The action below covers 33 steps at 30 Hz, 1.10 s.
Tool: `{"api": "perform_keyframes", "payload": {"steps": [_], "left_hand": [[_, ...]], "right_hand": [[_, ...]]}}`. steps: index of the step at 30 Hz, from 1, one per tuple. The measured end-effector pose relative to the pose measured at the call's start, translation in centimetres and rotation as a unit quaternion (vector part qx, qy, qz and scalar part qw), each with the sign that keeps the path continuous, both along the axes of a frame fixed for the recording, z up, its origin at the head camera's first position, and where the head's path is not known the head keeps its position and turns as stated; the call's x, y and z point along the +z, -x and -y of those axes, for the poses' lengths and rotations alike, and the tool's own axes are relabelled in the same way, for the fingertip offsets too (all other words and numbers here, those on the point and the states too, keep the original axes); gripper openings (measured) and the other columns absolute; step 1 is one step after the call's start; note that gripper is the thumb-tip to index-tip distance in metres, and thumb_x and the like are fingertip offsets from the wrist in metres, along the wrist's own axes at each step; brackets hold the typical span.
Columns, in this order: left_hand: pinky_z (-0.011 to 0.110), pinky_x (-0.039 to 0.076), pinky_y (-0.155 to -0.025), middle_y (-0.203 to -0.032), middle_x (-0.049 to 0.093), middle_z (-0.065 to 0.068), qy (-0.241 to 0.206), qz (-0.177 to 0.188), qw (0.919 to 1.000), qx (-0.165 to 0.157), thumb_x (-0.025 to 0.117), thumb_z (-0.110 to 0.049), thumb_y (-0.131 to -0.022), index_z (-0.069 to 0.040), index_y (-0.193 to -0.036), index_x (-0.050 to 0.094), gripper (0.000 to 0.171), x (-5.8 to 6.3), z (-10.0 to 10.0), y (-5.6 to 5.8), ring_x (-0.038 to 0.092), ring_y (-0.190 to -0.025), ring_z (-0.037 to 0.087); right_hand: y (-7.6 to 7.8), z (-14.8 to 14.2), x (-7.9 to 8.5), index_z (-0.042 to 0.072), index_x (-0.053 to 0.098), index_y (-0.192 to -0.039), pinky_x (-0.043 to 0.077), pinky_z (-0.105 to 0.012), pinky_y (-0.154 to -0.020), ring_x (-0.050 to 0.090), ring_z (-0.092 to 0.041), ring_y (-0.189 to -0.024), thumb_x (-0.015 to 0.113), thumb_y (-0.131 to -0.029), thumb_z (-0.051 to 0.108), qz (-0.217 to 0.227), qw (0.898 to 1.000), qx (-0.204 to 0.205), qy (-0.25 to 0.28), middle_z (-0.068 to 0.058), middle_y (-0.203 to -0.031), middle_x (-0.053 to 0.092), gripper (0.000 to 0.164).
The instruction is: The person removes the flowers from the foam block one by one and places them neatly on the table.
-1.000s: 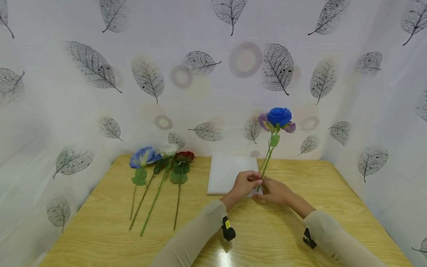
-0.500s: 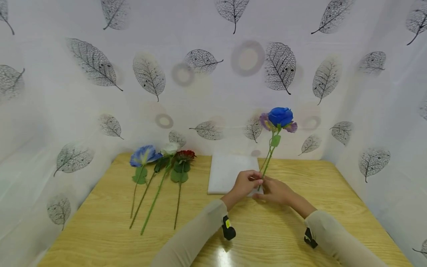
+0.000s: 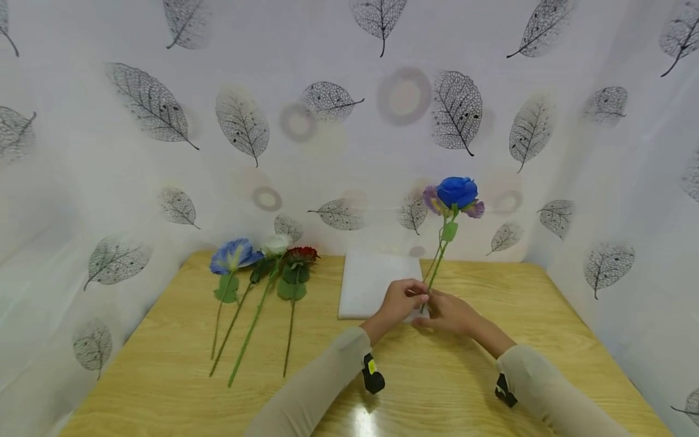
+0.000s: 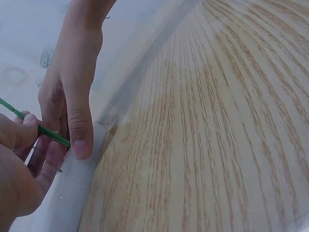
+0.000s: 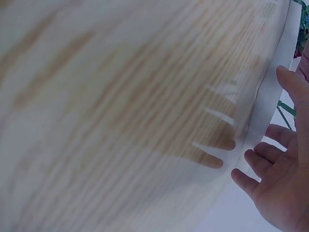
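A blue rose (image 3: pixel 457 192) and a purple flower (image 3: pixel 431 200) stand upright together in the head view, their stems crossing low down. My left hand (image 3: pixel 401 301) pinches the stems between thumb and fingers just above their lower ends. In the left wrist view a green stem (image 4: pixel 54 136) runs from that pinch toward the thumb of my right hand (image 4: pixel 72 92). My right hand (image 5: pixel 285 169) has its thumb and fingers spread apart around the stem ends in the right wrist view. Whether it touches the stems, I cannot tell. Beneath both hands lies a white foam slab (image 3: pixel 371 285).
On the table's left lie several flowers with long stems: a light blue one (image 3: pixel 236 256), a white one (image 3: pixel 276 244) and a red one (image 3: pixel 300 256). A leaf-patterned curtain (image 3: pixel 349 152) encloses the wooden table (image 3: pixel 519 315) at the back and sides.
Both hands and the two flowers keep practically the same pose. Only a slight shift of the head camera shows.
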<state>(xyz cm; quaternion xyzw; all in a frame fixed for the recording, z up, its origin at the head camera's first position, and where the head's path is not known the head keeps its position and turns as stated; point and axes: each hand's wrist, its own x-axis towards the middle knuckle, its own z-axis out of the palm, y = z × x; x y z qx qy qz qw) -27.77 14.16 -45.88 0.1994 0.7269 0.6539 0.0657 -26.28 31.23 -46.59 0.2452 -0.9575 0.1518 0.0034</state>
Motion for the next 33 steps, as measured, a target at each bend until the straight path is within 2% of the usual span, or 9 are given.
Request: {"api": "perform_keyframes", "payload": {"steps": [9,15,18,22,33], "left_hand": [[0.024,0.056,-0.06,-0.09,0.07,0.011,-0.002,-0.004,1.0,0.0,0.068,-0.005,-0.084,-0.001,-0.094,0.07,0.011,-0.24,0.03,0.01,0.062,-0.068,0.01],[0.022,0.055,-0.059,-0.09,0.07,0.012,-0.007,-0.009,0.9999,-0.002,0.068,-0.005,-0.084,-0.001,-0.094,0.07,0.011,-0.07,0.09,-0.01,0.064,-0.069,0.014],[0.021,0.055,-0.059,-0.09,0.07,0.013,-0.008,-0.013,0.9999,-0.003,0.068,-0.004,-0.084,0.0,-0.094,0.07,0.011,0.05,0.15,0.0,0.065,-0.071,0.018],[0.02,0.054,-0.059,-0.09,0.07,0.013,-0.006,-0.006,1.0,-0.004,0.068,-0.003,-0.084,0.001,-0.095,0.07,0.012,0.08,0.16,-0.02,0.064,-0.069,0.013],[0.021,0.054,-0.058,-0.088,0.07,0.014,-0.012,-0.01,0.9999,0.002,0.068,-0.002,-0.083,0.002,-0.092,0.07,0.011,0.18,-0.01,-0.12,0.064,-0.068,0.015]], "right_hand": [[-0.17,0.13,-0.06,0.006,0.04,-0.141,0.051,-0.033,-0.07,0.059,-0.011,-0.083,0.061,-0.082,0.058,0.002,1.0,0.001,0.0,-0.006,-0.116,0.063,0.081],[-0.33,0.34,0.44,0.005,0.044,-0.139,0.05,-0.034,-0.07,0.059,-0.013,-0.083,0.062,-0.083,0.056,0.003,1.0,0.0,0.007,-0.006,-0.115,0.063,0.078],[-0.28,0.32,0.49,0.005,0.044,-0.138,0.051,-0.037,-0.073,0.061,-0.016,-0.087,0.062,-0.083,0.056,0.0,1.0,0.002,0.009,-0.008,-0.118,0.062,0.078],[-0.21,0.19,0.28,0.006,0.041,-0.141,0.052,-0.039,-0.078,0.063,-0.02,-0.097,0.061,-0.083,0.056,-0.001,1.0,0.003,0.003,-0.01,-0.127,0.059,0.08],[0.04,-0.13,-0.01,0.008,0.043,-0.139,0.051,-0.034,-0.072,0.061,-0.014,-0.088,0.061,-0.083,0.058,0.0,1.0,0.003,0.004,-0.007,-0.12,0.062,0.078]]}}
